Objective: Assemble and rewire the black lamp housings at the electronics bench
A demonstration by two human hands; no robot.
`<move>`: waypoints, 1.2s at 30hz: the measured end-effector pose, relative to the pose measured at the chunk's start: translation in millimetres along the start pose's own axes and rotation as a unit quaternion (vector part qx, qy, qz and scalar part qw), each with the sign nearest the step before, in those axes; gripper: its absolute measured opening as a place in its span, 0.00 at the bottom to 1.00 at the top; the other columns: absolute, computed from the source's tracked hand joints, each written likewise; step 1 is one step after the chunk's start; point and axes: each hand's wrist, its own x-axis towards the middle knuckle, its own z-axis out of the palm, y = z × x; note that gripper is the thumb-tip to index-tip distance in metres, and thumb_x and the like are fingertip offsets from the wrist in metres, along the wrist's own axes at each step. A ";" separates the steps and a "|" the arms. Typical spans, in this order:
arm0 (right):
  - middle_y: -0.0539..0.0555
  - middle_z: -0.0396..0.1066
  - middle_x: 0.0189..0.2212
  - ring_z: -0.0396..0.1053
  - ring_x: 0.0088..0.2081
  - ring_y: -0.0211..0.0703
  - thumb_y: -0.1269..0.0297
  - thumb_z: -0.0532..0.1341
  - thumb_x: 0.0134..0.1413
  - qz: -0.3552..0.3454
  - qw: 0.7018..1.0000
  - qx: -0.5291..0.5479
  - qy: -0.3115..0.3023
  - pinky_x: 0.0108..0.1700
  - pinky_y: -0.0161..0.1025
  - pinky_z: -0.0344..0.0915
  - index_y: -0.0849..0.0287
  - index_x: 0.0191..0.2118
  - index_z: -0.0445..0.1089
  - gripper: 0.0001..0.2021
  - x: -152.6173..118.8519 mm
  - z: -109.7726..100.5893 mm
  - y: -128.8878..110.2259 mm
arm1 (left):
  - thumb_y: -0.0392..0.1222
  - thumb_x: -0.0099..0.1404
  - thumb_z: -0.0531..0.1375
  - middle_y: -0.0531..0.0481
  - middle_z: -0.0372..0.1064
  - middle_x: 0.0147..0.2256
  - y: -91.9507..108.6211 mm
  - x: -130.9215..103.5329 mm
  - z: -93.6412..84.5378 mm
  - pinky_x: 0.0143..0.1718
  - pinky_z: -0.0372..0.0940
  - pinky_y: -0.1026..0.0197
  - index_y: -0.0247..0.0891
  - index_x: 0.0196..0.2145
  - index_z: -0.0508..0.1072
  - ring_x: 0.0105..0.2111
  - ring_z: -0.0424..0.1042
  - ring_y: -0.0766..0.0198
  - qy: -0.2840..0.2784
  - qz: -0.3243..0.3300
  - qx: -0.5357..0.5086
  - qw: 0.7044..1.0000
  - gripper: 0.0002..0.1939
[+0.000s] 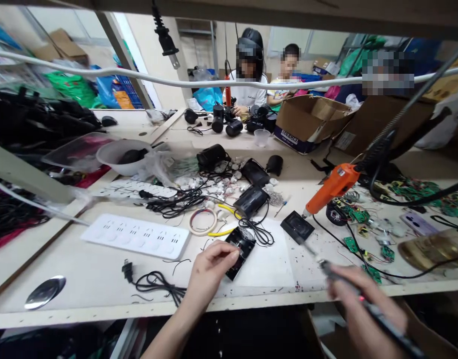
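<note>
My left hand point(214, 267) is closed in a pinch over an opened black plastic casing point(241, 252) that lies tilted on white paper point(276, 259). What sits between the fingertips is too small to make out. My right hand point(363, 299), blurred by motion, grips a soldering iron point(348, 279) with a small red light on its handle. The iron's tip points up and left, near a flat black square part point(297, 227). An orange electric screwdriver point(332, 187) hangs just above that part. Dark bits are scattered on the paper between my hands.
A white power strip point(135, 235), a tape roll point(202, 222) and coiled black cables point(157, 286) lie to the left. Green circuit boards point(363, 214) and a jar point(434, 252) stand right. A white cable point(214, 82) crosses overhead. Two people sit across the bench.
</note>
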 end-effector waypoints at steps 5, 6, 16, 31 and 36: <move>0.51 0.72 0.31 0.72 0.30 0.41 0.69 0.63 0.58 -0.044 0.974 0.121 -0.186 0.30 0.35 0.68 0.50 0.45 0.76 0.11 -25.7 51.0 -9.5 | 0.51 0.51 0.70 0.49 0.71 0.31 -4.6 3.4 -4.9 0.34 0.62 0.66 0.37 0.26 0.78 0.32 0.66 0.65 -0.016 -0.023 -0.051 0.998 0.14; 0.50 0.72 0.31 0.71 0.30 0.40 0.69 0.62 0.58 -0.033 0.971 0.137 -0.192 0.30 0.35 0.67 0.49 0.44 0.76 0.11 -26.1 57.1 -11.6 | 0.51 0.51 0.70 0.49 0.71 0.31 -5.3 3.7 -5.6 0.34 0.62 0.65 0.37 0.26 0.78 0.32 0.66 0.65 -0.015 -0.026 -0.057 0.998 0.14; 0.49 0.72 0.31 0.71 0.32 0.39 0.69 0.62 0.58 -0.025 0.956 0.180 -0.232 0.33 0.33 0.67 0.48 0.44 0.76 0.11 -22.2 67.4 -11.0 | 0.50 0.51 0.71 0.49 0.71 0.30 -6.8 3.7 -7.2 0.34 0.60 0.65 0.36 0.25 0.78 0.32 0.66 0.65 -0.014 -0.029 -0.070 0.997 0.14; 0.47 0.71 0.31 0.71 0.32 0.37 0.71 0.62 0.58 -0.039 0.951 0.175 -0.252 0.33 0.32 0.67 0.47 0.45 0.75 0.13 -17.8 67.0 -13.4 | 0.51 0.51 0.71 0.50 0.69 0.30 -6.0 6.3 -9.8 0.34 0.60 0.66 0.37 0.25 0.77 0.32 0.64 0.65 -0.017 -0.032 -0.057 0.998 0.14; 0.47 0.71 0.31 0.70 0.30 0.35 0.71 0.63 0.57 -0.048 0.953 0.176 -0.243 0.32 0.30 0.67 0.47 0.45 0.75 0.13 -16.3 67.2 -15.4 | 0.51 0.51 0.70 0.49 0.68 0.30 -5.5 5.6 -9.5 0.33 0.59 0.65 0.36 0.24 0.77 0.32 0.64 0.65 -0.017 -0.037 -0.053 0.998 0.15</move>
